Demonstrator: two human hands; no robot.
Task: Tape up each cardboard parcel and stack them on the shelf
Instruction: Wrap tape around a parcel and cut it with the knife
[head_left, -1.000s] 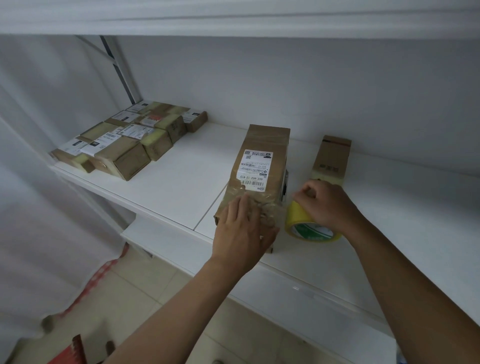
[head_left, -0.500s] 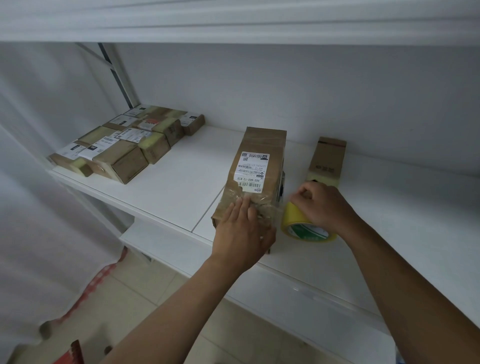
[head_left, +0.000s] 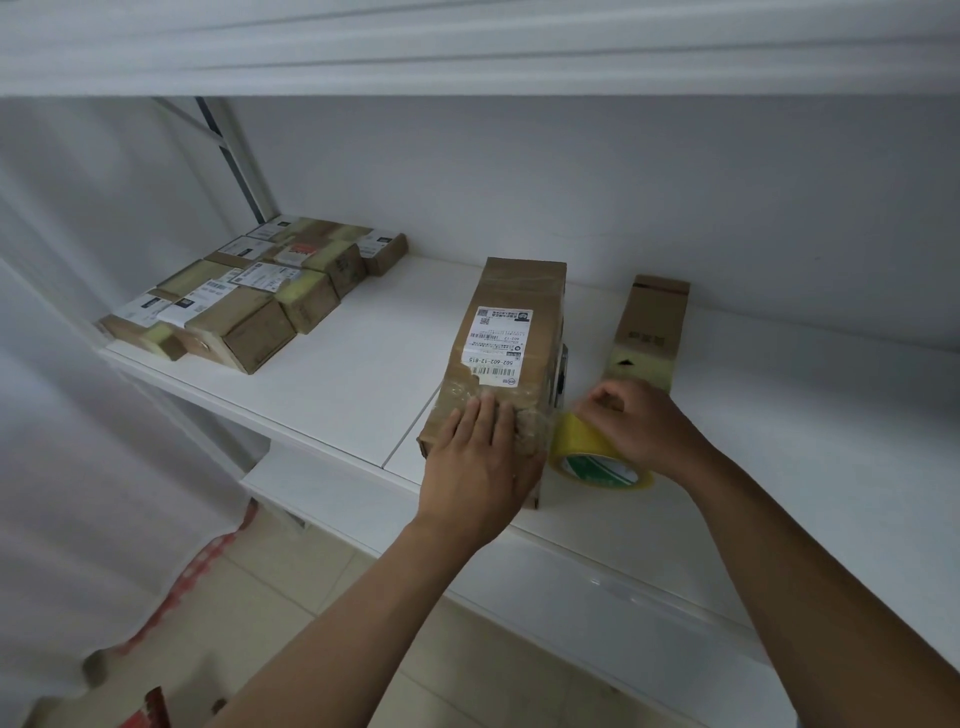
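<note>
Nearest the camera, two bare forearms reach up from the bottom of the view toward a white shelf (head_left: 332, 384). The left hand (head_left: 480, 465) lies flat, palm down and fingers together, on the near end of a long cardboard parcel (head_left: 506, 358), pressing on its wrinkled, tape-covered top. The parcel lies lengthwise on the shelf, its near end close to the front edge, and carries a white shipping label (head_left: 497, 345) with barcodes on its upper face.

Just to the right of that near end, the right hand (head_left: 641, 423) curls over a yellow roll of tape (head_left: 597, 460), gripping it from above; the roll rests against the shelf board, touching or almost touching the parcel's side. Whether a strip of tape runs from the roll to the parcel cannot be told.

Behind the right hand, a narrower cardboard box (head_left: 652, 330) lies on the shelf, apart from the first parcel, with a pale yellow band on its near end.

Farther back at the left end of the shelf, a cluster of taped parcels (head_left: 254, 296) sits packed together, most bearing white labels. A white wall closes the back, and another shelf board (head_left: 467, 47) runs overhead.
</note>
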